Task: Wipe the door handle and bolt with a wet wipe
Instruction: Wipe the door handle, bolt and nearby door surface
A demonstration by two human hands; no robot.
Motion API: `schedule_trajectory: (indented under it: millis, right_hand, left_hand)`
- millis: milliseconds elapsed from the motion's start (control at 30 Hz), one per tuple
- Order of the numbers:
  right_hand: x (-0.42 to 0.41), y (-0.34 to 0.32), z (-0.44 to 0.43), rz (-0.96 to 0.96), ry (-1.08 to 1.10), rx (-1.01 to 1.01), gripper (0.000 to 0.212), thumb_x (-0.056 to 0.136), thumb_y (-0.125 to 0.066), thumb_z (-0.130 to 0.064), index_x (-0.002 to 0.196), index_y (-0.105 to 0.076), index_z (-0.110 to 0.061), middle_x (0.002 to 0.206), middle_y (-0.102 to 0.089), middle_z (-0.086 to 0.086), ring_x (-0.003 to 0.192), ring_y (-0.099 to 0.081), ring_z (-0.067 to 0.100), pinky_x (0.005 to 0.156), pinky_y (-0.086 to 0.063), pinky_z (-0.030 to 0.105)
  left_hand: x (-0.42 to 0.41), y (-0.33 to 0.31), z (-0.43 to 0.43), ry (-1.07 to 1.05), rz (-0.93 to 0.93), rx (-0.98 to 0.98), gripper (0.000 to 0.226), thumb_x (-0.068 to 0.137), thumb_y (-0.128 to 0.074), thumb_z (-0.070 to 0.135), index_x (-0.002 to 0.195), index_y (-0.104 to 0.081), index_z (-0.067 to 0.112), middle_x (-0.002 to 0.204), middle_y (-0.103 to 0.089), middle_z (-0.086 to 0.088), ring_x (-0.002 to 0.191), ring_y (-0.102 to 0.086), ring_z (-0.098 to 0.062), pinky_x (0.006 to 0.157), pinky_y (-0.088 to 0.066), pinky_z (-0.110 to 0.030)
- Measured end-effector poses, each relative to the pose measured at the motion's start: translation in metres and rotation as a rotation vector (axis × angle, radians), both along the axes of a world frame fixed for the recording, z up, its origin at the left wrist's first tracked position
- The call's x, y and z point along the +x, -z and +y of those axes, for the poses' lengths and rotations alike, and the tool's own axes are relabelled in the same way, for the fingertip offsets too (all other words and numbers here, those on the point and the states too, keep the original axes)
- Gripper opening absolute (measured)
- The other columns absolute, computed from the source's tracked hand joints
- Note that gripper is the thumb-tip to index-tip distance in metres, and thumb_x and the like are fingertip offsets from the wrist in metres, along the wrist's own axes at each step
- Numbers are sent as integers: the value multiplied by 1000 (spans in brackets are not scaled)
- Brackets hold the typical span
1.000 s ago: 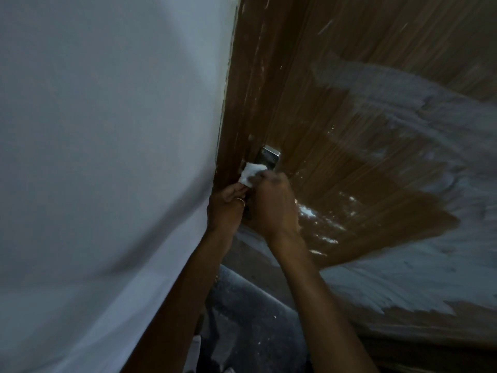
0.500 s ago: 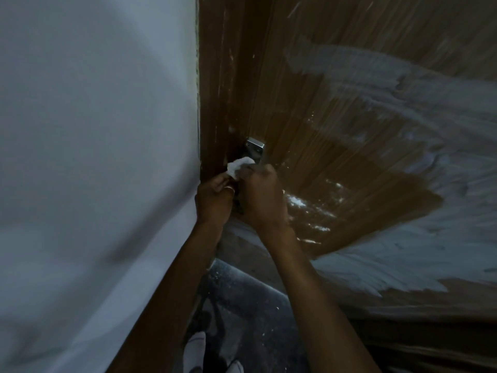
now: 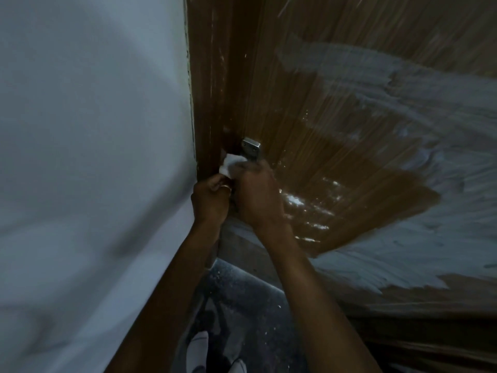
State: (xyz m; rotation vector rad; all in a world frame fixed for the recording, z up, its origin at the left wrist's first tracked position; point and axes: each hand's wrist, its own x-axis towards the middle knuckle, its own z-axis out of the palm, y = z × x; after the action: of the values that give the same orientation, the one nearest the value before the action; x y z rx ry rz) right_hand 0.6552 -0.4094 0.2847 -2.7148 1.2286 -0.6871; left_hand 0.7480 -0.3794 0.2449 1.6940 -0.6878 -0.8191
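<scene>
Wet wipe [image 3: 231, 165]: a small white crumpled wad, pressed against the left edge of the door just below the metal fitting, poking out above both hands.
Metal fitting [image 3: 251, 151]: a silvery plate with screw dots, mounted on the door close to the frame; its lower part is hidden behind the wipe and the right hand, so whether it is the handle or the bolt cannot be told.
Right hand [image 3: 258, 195]: back of the hand faces the camera, fingers curled closed over the wipe and pressing it toward the fitting; the fingertips themselves are blurred.
Left hand [image 3: 211, 199]: just beside the right hand and touching it, fingers bent inward near the lower edge of the wipe; whether they pinch the wipe or something behind it cannot be told.
Ring [image 3: 226, 187]: a pale band on one finger of the left hand.
Door [image 3: 336, 146]: brown wood grain with wide streaks and patches of whitish paint across the right and lower parts, plus small white specks near the hands.
Wall [image 3: 94, 157]: plain pale surface filling the left side, meeting the brown door frame in a vertical line.
Floor [image 3: 242, 305]: dark and speckled, seen between the two forearms.
Footwear [image 3: 197, 348]: light-coloured shapes at the bottom edge, blurred.
</scene>
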Motion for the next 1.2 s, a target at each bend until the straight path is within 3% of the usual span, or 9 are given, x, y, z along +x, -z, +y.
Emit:
schedule_trajectory:
  millis: [100,200,367,500,633,767,900,1067,1200]
  right_hand:
    - [-10,11,8,37,74,4,33,92,-47,-17,113,-72,-14,118,-70,8,102,-58,24,90,-48,29]
    - [-43,7,20,68,219,10,30,86,-67,-4,114,-72,-15,115,-71,5,99,-54,18,77,-45,20]
    - [-78,-2,24,62,350,50,23,90,-64,-6,105,-74,-21,105,-72,-4,94,-52,14,73,-37,18]
    - [-37,3,11,8,155,18,20,100,-53,-21,112,-70,-19,115,-70,3,100,-60,15,84,-49,23]
    - [-3,15,4,15,74,-44,17,89,-71,-12,106,-73,-13,110,-72,9,95,-58,23,79,-46,29]
    - [-38,20,11,86,160,-41,28,88,-70,-6,114,-70,-15,117,-70,5,97,-54,20,78,-40,24]
    - [-72,14,22,57,291,-41,33,83,-75,-1,114,-73,-12,110,-73,4,95,-53,20,71,-44,26]
    - [-33,20,12,67,136,-97,35,80,-73,1,113,-71,-7,115,-70,10,96,-54,24,73,-47,28]
    - [1,29,-6,104,-20,-197,33,77,-79,-7,109,-71,-5,113,-69,17,100,-63,31,82,-53,37]
  left_hand:
    - [1,1,0,3,59,-32,21,93,-65,18,81,-69,35,87,-71,8,92,-68,-18,83,-52,-32]
    - [1,2,2,8,182,-82,20,90,-70,21,99,-74,38,108,-73,13,109,-66,-11,99,-53,-38]
    - [1,4,1,-2,259,-110,24,90,-70,19,98,-75,42,108,-70,22,116,-63,-10,106,-49,-43]
    - [1,5,1,32,163,-101,24,92,-66,17,102,-73,37,115,-71,10,115,-63,-18,103,-50,-44]
    - [3,10,1,58,85,-48,25,96,-61,19,82,-64,39,106,-72,-9,103,-67,-30,97,-52,-50]
    - [4,2,5,95,255,-101,28,94,-61,7,112,-72,26,122,-68,4,114,-64,-15,105,-49,-40]
    - [-1,-6,7,110,370,-135,41,93,-51,-9,130,-62,8,135,-62,-6,118,-61,-14,110,-44,-36]
    - [2,-2,11,130,312,-141,43,95,-54,-3,112,-68,34,124,-67,6,122,-60,-16,111,-44,-44]
    - [5,-1,13,27,325,-112,42,97,-55,14,80,-75,45,98,-72,11,112,-63,-27,105,-47,-50]
